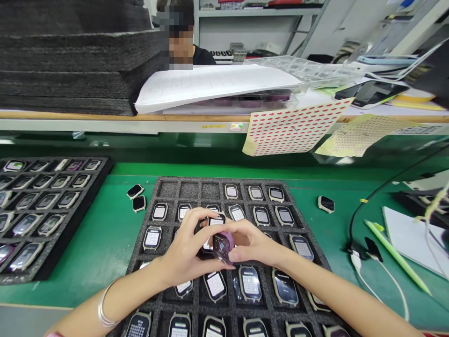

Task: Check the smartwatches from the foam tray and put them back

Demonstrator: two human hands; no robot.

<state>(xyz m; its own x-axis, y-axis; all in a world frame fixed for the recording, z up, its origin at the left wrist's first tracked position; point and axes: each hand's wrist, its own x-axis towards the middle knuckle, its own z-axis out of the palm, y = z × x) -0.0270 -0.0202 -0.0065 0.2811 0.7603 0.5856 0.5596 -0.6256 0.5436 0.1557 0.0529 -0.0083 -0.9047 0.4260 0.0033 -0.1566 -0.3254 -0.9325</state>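
Both hands meet over the middle of a black foam tray (189,189) with watches in its compartments. Between them is a smartwatch (220,247) with a purple case and a dark, shiny face, tilted on edge. My right hand (254,241) grips its side, thumb on the case. My left hand (191,248) wraps round the other side, thumb beneath and fingers curled over the top. Part of the watch is hidden by the fingers. Just behind it, a lit watch (216,218) shows between my hands; I cannot tell whether it is touched. Most watches in the tray have lit white screens.
Another foam tray of watches (47,243) lies at the left. Loose watches (139,202) sit between the trays, and one watch (326,204) lies at the right. A green pen (396,255) and white cables (356,262) are farther right. A person (201,56) sits behind the shelf.
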